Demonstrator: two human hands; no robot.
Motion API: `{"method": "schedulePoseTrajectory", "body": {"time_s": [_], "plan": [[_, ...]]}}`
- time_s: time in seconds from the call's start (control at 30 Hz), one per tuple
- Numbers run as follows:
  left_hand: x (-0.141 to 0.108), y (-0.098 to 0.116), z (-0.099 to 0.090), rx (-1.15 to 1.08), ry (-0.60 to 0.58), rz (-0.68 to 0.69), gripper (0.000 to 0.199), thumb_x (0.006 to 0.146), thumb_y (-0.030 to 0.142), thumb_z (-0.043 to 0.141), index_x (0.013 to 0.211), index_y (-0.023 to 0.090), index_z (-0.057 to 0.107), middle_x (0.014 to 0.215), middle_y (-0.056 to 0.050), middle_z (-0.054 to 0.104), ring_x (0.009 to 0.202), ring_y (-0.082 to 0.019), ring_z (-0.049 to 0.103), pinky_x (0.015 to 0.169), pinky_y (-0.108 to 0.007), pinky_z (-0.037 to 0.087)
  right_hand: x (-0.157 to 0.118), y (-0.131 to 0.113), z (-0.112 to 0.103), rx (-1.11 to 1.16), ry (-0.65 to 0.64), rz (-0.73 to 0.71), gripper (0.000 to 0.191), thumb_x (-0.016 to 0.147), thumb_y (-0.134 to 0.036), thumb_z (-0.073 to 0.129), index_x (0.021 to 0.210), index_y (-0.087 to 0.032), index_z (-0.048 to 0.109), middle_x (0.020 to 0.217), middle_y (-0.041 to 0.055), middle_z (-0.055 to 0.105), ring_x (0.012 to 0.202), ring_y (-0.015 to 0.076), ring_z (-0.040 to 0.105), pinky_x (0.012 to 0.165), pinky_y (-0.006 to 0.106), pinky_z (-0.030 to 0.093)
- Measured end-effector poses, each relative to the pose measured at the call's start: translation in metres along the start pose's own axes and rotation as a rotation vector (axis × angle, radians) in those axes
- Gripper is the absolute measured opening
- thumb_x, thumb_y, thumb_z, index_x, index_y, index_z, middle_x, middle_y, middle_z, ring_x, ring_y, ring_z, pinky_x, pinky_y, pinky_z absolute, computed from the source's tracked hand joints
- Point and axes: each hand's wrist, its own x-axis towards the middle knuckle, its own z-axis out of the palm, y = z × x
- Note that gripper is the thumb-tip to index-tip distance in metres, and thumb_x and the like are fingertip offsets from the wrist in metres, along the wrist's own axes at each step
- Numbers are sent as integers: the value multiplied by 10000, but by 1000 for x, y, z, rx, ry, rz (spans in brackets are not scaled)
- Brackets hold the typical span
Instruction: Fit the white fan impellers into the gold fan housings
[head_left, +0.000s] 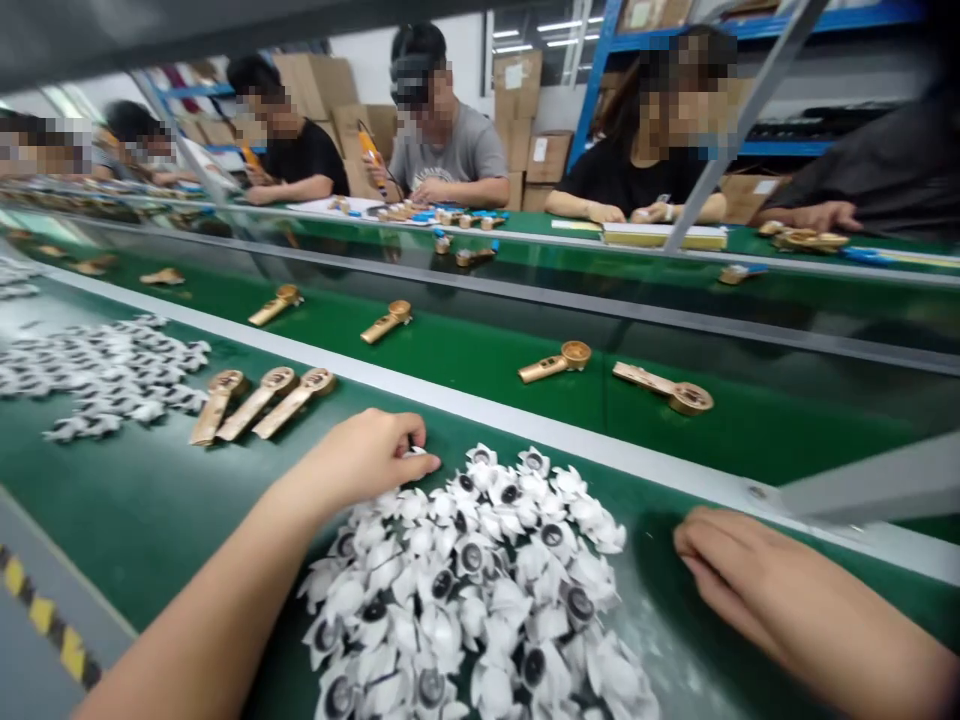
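My left hand (360,458) reaches over the top edge of a heap of white petal-shaped plastic parts with dark round centres (465,590), its fingertips curled on a small white piece. My right hand (739,565) lies curled on the green conveyor belt (150,520), just right of the heap and touching none of it. Three gold-coloured handled parts with round heads (259,403) lie side by side beyond my left hand. Each looks like a moulded casing, though the exact item is unclear.
A grey rail (480,415) separates my belt from a second green belt carrying several gold parts (555,362). Another white heap (105,375) lies at left. Co-workers (442,150) sit across the belts, with a metal upright (742,125), cardboard boxes (544,155) and blue shelving (600,85) behind.
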Motion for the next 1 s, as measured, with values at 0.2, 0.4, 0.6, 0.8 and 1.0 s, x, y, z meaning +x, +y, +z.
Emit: {"method": "schedulePoseTrajectory", "body": {"time_s": [0.2,0.4,0.6,0.8,1.0], "plan": [[6,-3,-7,-91,87,-76,391,588,540,789,628,197,604,559,-8,598,565,-182,553,510,-272,300,65,-37,-30,214,-106,-10,129,970,-316,454,864,-246,475,785,-3,552,616,144,525,550,272,434],[-23,46,-2,-685,253,70,416,738,473,758,1010,175,658,921,-53,714,640,-144,672,534,-242,483,113,-106,-47,588,74,36,158,1019,-299,391,901,-248,484,717,-31,501,597,118,466,534,233,396],[-47,89,30,-1440,318,364,407,565,81,895,921,201,739,818,-21,732,658,-188,735,608,-286,633,109,-116,-44,743,30,-1,158,1009,-235,417,867,-240,486,752,-29,510,647,112,471,586,228,401],[-39,85,40,-1289,451,404,516,490,4,906,929,252,799,957,-32,721,739,-160,719,692,-258,647,109,-109,-39,716,52,3,149,993,-208,435,857,-234,488,752,-21,523,644,118,476,579,236,400],[-37,83,40,-1189,482,456,550,512,16,903,975,289,790,961,-20,717,802,-158,712,748,-259,643,113,-110,-34,678,79,29,165,986,-211,450,831,-235,501,712,-27,527,607,112,485,540,227,399]]}}
